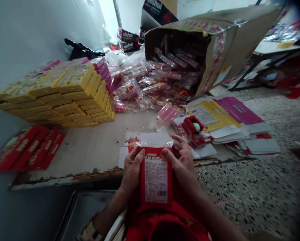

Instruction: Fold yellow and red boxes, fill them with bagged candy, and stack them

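Observation:
Between my two hands is a red cardboard box [156,180] with a white printed label facing me. Its far end is unfolded, and a white flap [156,138] stands out from it. My left hand [132,167] grips the left side, thumb on the printed face. On the other side my right hand [181,160] grips the upper right corner, thumb on the front and fingers behind. Under the box's far left corner another flat carton piece [124,156] shows on the table. A red tape dispenser [193,130] sits just beyond my right hand.
Yellow boxes [74,97] are stacked at the left, with several red boxes [29,147] nearer the table edge. Clear-wrapped packets [150,83] spill from a tipped carton [222,50]. Flattened yellow, purple and white cartons [230,120] lie at the right edge of the table [89,147].

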`<state>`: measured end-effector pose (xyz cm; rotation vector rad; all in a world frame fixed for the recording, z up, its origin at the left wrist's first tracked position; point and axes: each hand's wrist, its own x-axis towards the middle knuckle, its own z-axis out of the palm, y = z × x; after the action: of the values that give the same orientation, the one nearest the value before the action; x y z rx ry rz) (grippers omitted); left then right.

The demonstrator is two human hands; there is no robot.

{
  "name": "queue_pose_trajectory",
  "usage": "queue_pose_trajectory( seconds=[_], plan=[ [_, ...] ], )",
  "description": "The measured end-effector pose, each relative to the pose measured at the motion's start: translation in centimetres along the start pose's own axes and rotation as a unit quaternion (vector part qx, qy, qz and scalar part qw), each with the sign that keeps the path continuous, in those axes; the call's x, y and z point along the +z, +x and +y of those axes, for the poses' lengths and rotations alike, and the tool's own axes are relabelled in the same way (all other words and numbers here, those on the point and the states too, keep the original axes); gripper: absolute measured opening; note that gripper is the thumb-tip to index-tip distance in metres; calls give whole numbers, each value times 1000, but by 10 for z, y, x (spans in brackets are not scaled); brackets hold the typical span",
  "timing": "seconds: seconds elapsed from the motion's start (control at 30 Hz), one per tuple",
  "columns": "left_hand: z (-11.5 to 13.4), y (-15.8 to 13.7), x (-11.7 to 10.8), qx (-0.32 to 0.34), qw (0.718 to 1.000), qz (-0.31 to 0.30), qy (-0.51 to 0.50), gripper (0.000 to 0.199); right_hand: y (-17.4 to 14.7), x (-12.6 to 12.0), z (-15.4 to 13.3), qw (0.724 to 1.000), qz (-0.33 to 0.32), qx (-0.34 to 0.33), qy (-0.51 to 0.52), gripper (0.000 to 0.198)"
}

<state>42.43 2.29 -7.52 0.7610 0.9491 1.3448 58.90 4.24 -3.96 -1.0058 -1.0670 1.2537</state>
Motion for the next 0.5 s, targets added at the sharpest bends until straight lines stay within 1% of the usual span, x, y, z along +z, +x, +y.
queue_pose_trajectory(
  seconds=[0.03, 0.1, 0.13, 0.2, 0.27, 0.37, 0.43, 0.5],
  plan=[
    [-11, -4, 4, 7, 999, 41, -3, 56, -10, -2, 13, 999, 32, 14, 1, 61],
    [-27, -12, 9, 20, 994, 109, -4, 63, -26, -4, 32, 996, 92, 15, -6, 61],
    [-32, -16, 11, 26, 992, 120, 5, 65, -31, -6, 38, 993, 113, 10, -12, 58],
    [-35, -21, 12, 39, 992, 106, 49, 58, -39, -9, 46, 991, 132, -7, -23, 51],
    [-34, -23, 9, 61, 987, 86, 124, 46, -41, -13, 49, 992, 116, -19, -44, 46],
    [-30, -21, -3, 81, 970, 50, 222, 33, -40, -18, 54, 998, 36, 7, -57, 31],
    [-29, -18, -13, 82, 967, 28, 241, 31, -36, -20, 59, 998, -2, 30, -47, 31],
    [-29, -15, -19, 75, 971, 18, 224, 31, -32, -20, 63, 997, -18, 42, -55, 34]
  ],
)
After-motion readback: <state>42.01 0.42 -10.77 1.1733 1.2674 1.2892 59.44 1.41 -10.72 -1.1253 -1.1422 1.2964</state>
